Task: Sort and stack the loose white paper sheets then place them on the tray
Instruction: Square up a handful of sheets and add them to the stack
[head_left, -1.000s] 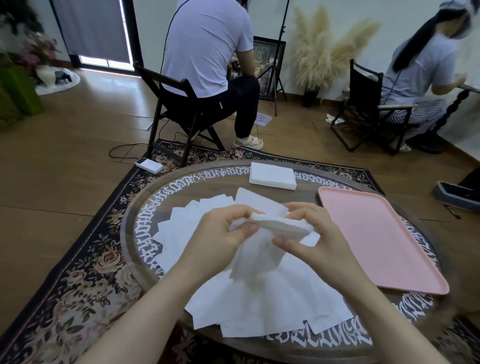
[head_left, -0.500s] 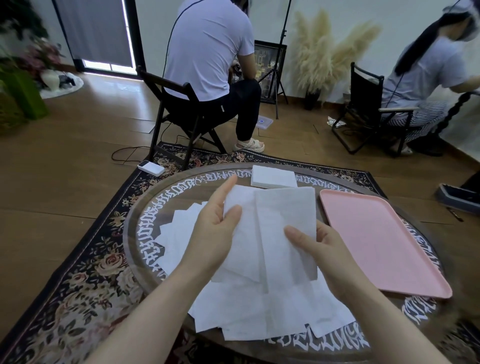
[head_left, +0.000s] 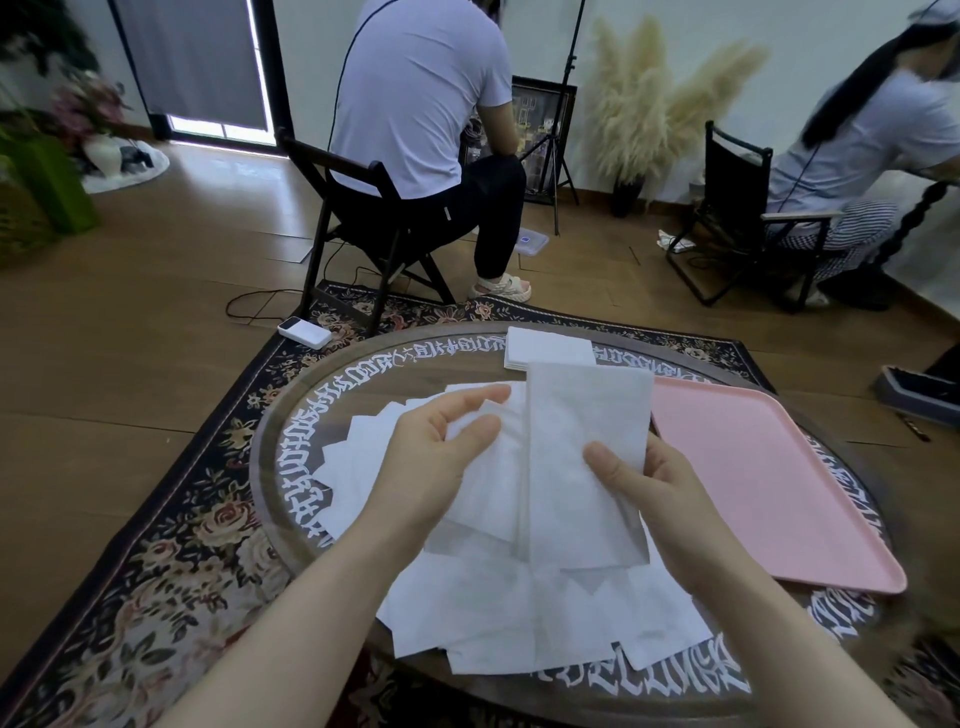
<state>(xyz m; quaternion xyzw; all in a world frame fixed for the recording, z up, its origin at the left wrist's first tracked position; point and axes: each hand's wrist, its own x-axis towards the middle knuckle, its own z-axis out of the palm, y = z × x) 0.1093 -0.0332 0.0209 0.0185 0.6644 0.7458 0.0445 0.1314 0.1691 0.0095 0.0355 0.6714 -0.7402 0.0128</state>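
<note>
Above the round table I hold a white paper sheet (head_left: 582, 447) spread open, creased down its middle. My left hand (head_left: 431, 462) pinches its left half between thumb and fingers. My right hand (head_left: 639, 483) grips the right half, thumb on top. Under my hands several loose white sheets (head_left: 498, 618) lie in a messy heap on the table. A neat stack of white sheets (head_left: 550, 349) sits at the table's far edge. The pink tray (head_left: 769, 478) lies on the right side of the table, with nothing on it.
The round table (head_left: 291, 457) has white lettering round its rim and stands on a dark floral rug (head_left: 130, 582). Two people sit on chairs beyond, one straight ahead (head_left: 421, 98), one at the far right (head_left: 857, 135). A white power bank (head_left: 304, 331) lies on the rug.
A second ago the sheet was bunched between my hands. I have unfolded it and now hold it spread and raised. My left fingers have lowered onto its left half.
</note>
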